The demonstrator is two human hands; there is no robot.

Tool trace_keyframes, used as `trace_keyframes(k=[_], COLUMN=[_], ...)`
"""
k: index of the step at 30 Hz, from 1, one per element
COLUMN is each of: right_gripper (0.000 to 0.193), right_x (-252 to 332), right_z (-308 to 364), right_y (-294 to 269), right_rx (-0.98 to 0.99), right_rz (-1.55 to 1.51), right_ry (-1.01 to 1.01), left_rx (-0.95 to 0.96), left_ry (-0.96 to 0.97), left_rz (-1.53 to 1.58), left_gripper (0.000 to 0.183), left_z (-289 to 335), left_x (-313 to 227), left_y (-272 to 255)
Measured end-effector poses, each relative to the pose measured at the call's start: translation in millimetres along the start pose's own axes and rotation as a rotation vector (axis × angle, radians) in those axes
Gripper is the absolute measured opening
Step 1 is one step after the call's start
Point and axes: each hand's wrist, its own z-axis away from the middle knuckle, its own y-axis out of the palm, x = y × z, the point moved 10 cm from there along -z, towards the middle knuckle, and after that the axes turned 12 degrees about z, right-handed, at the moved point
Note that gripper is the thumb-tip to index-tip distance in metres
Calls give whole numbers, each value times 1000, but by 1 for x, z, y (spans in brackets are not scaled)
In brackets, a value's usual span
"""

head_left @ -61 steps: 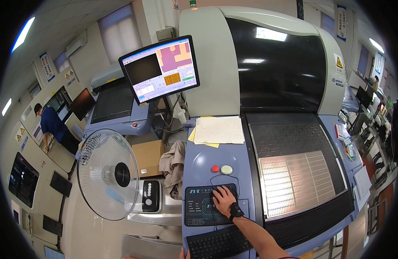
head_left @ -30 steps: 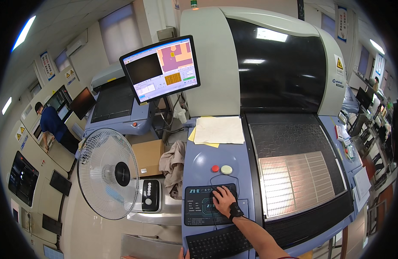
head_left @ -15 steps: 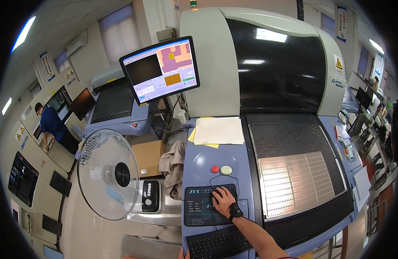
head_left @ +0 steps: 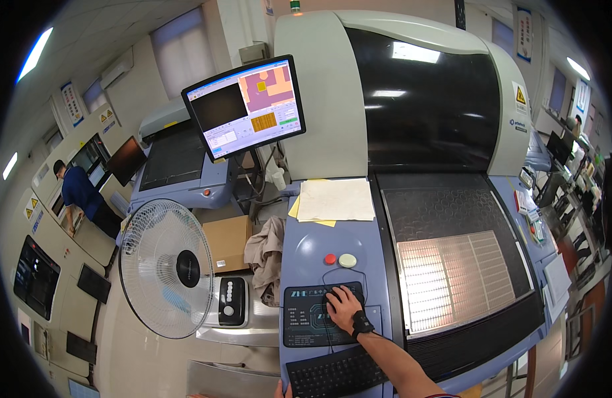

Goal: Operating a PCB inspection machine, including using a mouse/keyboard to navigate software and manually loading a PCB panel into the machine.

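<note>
My right hand (head_left: 345, 310), with a black band around its wrist, rests over a dark computer mouse (head_left: 333, 296), which the fingers largely cover. The mouse lies on a black printed mouse pad (head_left: 299, 325). At the bottom edge only the fingertips of my left hand (head_left: 279, 390) show, beside the corner of a black keyboard (head_left: 336, 373); the rest of that hand is out of the picture. Ahead to the left, a lit monitor (head_left: 245, 107) displays a purple-and-orange magnified image next to a dark panel. A metallic gridded panel (head_left: 455, 282) lies on the machine's black bed to my right.
A large grey machine (head_left: 322, 99) with a dark hood stands ahead. Red (head_left: 330, 259) and pale (head_left: 347, 261) round buttons sit above the pad, below white sheets (head_left: 336, 200). At left are a fan (head_left: 166, 265), a cardboard box (head_left: 226, 243) and a person in blue (head_left: 83, 192).
The view has shifted very slightly. My right hand stays on the mouse, and nothing else visibly differs.
</note>
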Motion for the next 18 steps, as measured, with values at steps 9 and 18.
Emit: trace_keyframes(k=[9,18], right_gripper=[29,28], right_x=[0,4], right_z=[-4,-3], right_y=[-2,-4], right_rx=[-8,-16], right_rz=[1,-1], right_ry=[-13,-13], left_rx=[-6,-25], left_ry=[12,16], left_rz=[6,-22], left_gripper=[55,58], left_z=[-5,0], left_x=[-5,-1], left_y=[1,-2])
